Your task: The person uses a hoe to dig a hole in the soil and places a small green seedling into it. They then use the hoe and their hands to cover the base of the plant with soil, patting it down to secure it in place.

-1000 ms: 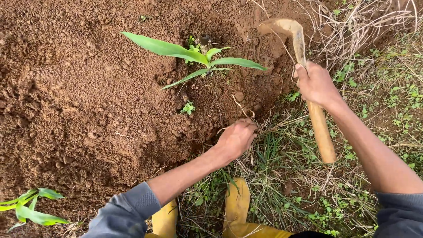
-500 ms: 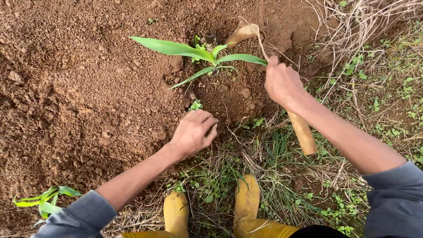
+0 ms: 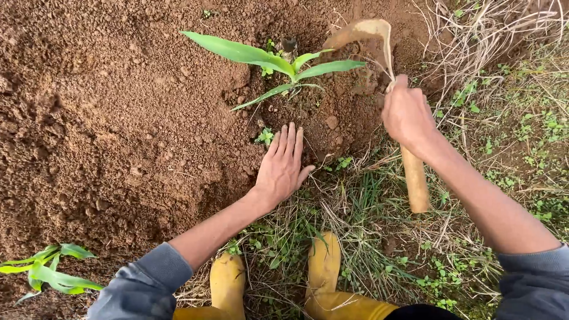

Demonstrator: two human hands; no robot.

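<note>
The right hand (image 3: 408, 115) is clenched round the wooden handle (image 3: 415, 181) of a hoe, whose curved blade (image 3: 367, 29) stands just right of the maize seedling (image 3: 284, 62). The left hand (image 3: 282, 166) lies released, fingers flat on the soil (image 3: 118, 118) below the seedling. Loose earth lies open to its left; grass (image 3: 367, 237) and yellow boots (image 3: 323, 266) sit beneath. The handle's middle is hidden in the fist.
</note>
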